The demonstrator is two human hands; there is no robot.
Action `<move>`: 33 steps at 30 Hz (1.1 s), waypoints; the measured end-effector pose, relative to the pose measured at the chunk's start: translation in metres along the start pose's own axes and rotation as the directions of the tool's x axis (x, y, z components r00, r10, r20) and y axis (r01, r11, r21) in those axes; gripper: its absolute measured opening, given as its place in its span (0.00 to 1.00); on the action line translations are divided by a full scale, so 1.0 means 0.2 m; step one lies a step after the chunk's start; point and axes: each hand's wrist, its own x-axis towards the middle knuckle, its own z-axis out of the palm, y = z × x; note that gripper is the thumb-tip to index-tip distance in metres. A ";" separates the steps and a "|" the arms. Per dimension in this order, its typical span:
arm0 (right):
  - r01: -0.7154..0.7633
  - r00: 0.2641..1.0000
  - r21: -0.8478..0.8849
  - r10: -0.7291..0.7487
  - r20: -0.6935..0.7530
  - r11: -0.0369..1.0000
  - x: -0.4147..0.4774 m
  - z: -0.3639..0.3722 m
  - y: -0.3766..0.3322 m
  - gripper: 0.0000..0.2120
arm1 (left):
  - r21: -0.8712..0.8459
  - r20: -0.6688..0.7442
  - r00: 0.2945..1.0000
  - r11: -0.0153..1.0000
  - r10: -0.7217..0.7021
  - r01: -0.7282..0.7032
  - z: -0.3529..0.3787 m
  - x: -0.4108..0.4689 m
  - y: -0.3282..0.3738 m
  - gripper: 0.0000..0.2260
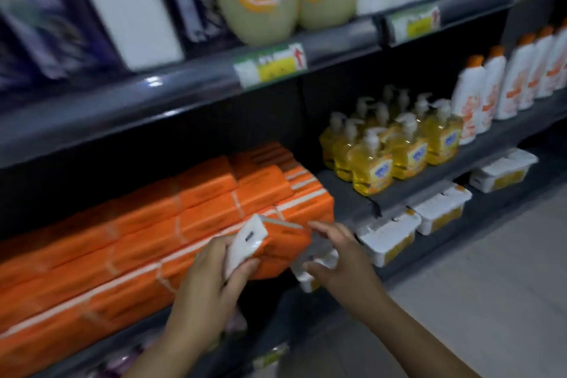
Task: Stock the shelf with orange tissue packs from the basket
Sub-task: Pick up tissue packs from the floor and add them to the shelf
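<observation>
Bare left grip (211,282), bare right grip (339,262), bare slender forearms (402,327)

Orange tissue packs (138,224) cut off left

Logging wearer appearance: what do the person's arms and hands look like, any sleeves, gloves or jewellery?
The left hand and right hand are bare, without gloves. Both forearms are uncovered to the frame edge. No ring, watch or bracelet shows, though the picture is blurred.
</observation>
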 end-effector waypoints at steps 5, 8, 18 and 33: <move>0.147 0.980 -0.025 -0.142 0.141 0.989 0.11 0.29 -0.39 0.24 | -0.118 -0.279 0.926 0.966 -0.253 0.228 -0.49 -0.19 -0.24 0.09; 0.205 0.945 -0.026 -0.191 0.265 0.978 0.15 0.51 -0.60 0.24 | -0.217 -0.393 0.831 0.918 -0.394 0.332 -0.73 -0.31 -0.37 0.06; 0.493 0.796 -0.120 -0.391 0.461 0.862 0.15 1.23 -1.10 0.26 | -0.439 -0.607 0.482 0.772 -0.632 0.459 -1.31 -0.74 -0.75 0.06; 0.603 0.745 -0.487 -0.226 0.628 0.632 0.31 1.74 -1.33 0.47 | -0.485 -0.562 0.352 0.642 -0.749 0.593 -1.59 -0.69 -1.33 0.14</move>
